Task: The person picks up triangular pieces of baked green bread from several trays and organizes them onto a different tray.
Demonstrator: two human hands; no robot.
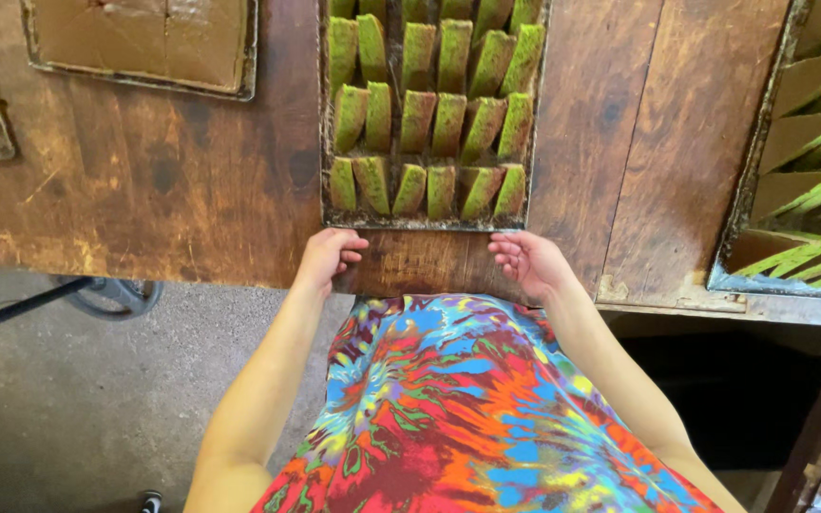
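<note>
Both hands rest on the wooden table's [192, 190] near edge. The left hand [327, 255] and right hand [527, 260], fingers curled, sit just below a tray [425, 224] of green slices [434, 123].

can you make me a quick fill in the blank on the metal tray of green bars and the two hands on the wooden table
1. The green rectangular bars stand in a dark metal ____.
2. The bottom row of bars counts ____ pieces.
3. Both bare hands, left hand and right hand, rest at the near edge of the brown ____ table.

Missing words: tray; six; wooden

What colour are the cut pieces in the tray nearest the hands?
Green tops with brown sides, seen in the head view: pieces in the tray.
</note>
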